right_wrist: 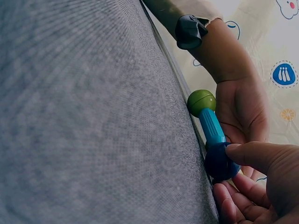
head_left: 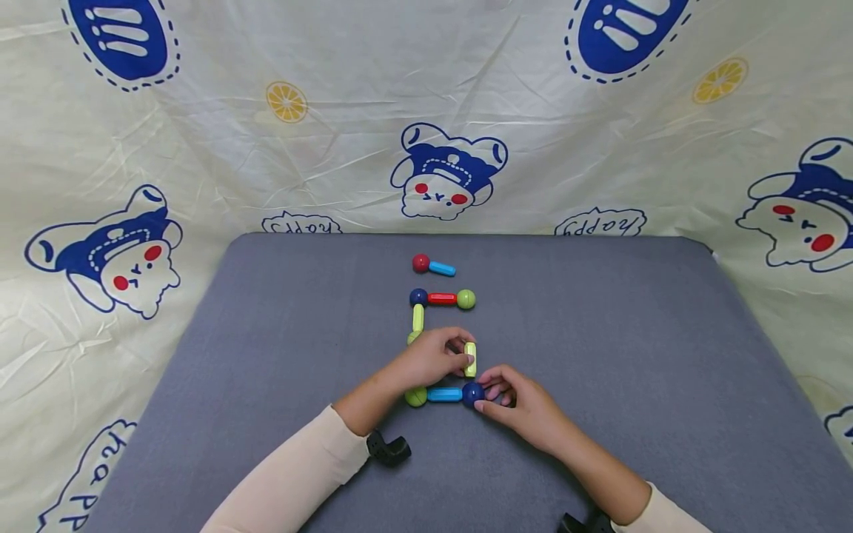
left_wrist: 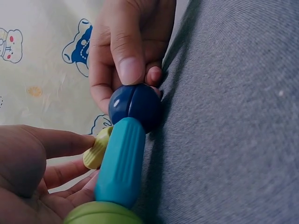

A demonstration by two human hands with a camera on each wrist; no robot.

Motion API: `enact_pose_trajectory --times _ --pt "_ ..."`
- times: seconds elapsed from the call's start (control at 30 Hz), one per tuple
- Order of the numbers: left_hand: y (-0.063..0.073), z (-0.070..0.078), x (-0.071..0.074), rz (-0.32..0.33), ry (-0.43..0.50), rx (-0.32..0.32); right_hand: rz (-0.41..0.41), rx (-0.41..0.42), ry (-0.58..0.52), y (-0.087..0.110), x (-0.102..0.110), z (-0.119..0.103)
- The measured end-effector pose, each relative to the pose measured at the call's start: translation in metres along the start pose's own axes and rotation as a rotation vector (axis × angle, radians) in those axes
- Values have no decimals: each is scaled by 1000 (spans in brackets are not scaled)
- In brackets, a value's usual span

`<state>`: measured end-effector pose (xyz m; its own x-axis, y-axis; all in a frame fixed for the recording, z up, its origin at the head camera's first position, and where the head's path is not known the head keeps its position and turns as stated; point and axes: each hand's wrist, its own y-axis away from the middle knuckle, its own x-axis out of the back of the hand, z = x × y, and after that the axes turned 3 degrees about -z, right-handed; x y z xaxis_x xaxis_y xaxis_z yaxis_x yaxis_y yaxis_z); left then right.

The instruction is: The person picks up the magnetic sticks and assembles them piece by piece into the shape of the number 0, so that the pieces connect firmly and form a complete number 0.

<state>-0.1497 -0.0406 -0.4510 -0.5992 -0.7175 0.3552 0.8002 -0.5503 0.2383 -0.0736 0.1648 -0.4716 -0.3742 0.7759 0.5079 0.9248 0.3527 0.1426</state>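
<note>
My left hand (head_left: 436, 359) pinches a yellow-green rod (head_left: 471, 360) between thumb and fingers, its lower end close to a dark blue ball (head_left: 473, 394). That ball is gripped by the thumb and fingers of my right hand (head_left: 523, 403). A light blue rod (head_left: 444, 394) joins the dark blue ball to a green ball (head_left: 416, 397) at its left. In the left wrist view the yellow-green rod (left_wrist: 97, 148) sits beside the light blue rod (left_wrist: 122, 158), against the dark blue ball (left_wrist: 135, 107). My left forearm and hand partly cover the pieces behind them.
Farther back, another dark blue ball (head_left: 418, 297) connects to a red rod (head_left: 443, 298) with a green ball (head_left: 466, 299), and to a yellow-green rod (head_left: 417, 318) running toward me. Behind these lie a red ball (head_left: 420, 263) and a blue rod (head_left: 443, 269) on the grey table (head_left: 600, 318).
</note>
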Motion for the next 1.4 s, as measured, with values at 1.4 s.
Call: enact_pose_trajectory --times 1.4 --pt "3 6 11 100 -225 -65 7 0 0 0 0 0"
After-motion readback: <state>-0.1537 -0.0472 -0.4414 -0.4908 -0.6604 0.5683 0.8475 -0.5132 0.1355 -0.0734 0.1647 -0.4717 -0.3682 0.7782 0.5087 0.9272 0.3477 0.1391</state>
